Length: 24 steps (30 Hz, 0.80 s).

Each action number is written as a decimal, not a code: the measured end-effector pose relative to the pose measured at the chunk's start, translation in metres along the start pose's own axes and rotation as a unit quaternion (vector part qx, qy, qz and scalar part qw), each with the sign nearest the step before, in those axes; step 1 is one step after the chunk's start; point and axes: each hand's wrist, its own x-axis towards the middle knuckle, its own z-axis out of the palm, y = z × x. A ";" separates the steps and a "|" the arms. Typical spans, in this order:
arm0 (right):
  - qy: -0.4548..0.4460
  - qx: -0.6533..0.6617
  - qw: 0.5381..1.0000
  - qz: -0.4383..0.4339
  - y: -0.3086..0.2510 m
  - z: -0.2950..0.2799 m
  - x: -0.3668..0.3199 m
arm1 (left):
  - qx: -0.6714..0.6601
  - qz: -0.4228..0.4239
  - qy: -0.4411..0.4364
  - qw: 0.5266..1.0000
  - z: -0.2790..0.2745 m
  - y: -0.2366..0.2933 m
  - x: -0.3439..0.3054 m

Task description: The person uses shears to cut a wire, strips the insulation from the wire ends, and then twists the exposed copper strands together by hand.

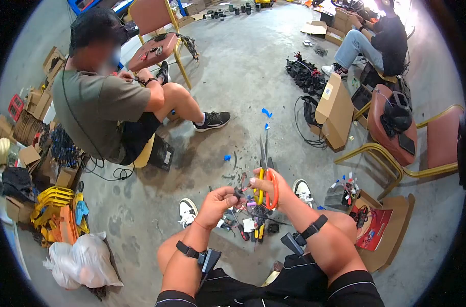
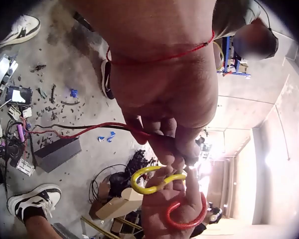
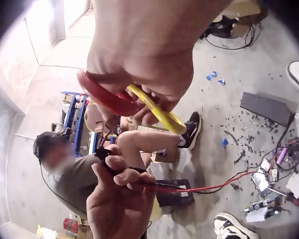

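My left hand [image 1: 215,204] pinches a small black piece [image 3: 102,153] between thumb and fingers. A red wire [image 2: 89,128] and a black wire trail from that hand down toward the floor pile. Scissors [image 1: 263,153] with one yellow and one orange-red handle are held in my right hand [image 1: 280,187], blades pointing away from me. In the right wrist view, a short red wire end [image 3: 105,138] rises from the black piece toward the right fingertips. Both hands are close together above the floor, between my knees.
Beneath my hands lies a pile of wires, screwdrivers and small parts [image 1: 248,225]. A seated person [image 1: 105,97] works at the left; another person [image 1: 386,46] sits at the far right. Chairs [image 1: 391,128] and an open cardboard box [image 1: 335,112] stand on the right.
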 end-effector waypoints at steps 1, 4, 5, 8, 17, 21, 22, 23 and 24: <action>0.000 0.021 0.999 0.044 0.006 0.000 0.002 | -0.001 0.003 0.001 1.000 0.001 0.000 0.000; 0.007 0.050 0.997 0.058 0.008 0.007 -0.002 | -0.003 0.010 -0.003 1.000 0.004 0.002 0.000; 0.017 0.058 0.996 0.064 0.004 0.009 -0.005 | -0.002 0.012 -0.004 1.000 0.004 0.002 0.000; 0.083 -0.040 0.995 -0.045 0.005 0.002 0.007 | 0.021 0.011 0.076 0.997 0.001 -0.001 0.006; 0.012 -0.490 0.840 -0.232 0.007 -0.002 -0.009 | -0.026 -0.001 0.145 0.989 -0.002 0.003 0.009; 0.005 -0.579 0.745 -0.332 0.013 0.006 -0.016 | -0.030 -0.010 0.131 0.991 -0.001 0.001 0.008; 0.010 -0.592 0.732 -0.337 0.012 0.007 -0.016 | -0.034 -0.019 0.132 0.990 0.000 0.004 0.006; 0.014 -0.605 0.720 -0.339 0.013 0.008 -0.016 | -0.039 -0.029 0.133 0.990 0.001 0.005 0.005; 0.013 -0.605 0.721 -0.338 0.014 0.008 -0.015 | -0.040 -0.031 0.135 0.990 0.001 0.005 0.005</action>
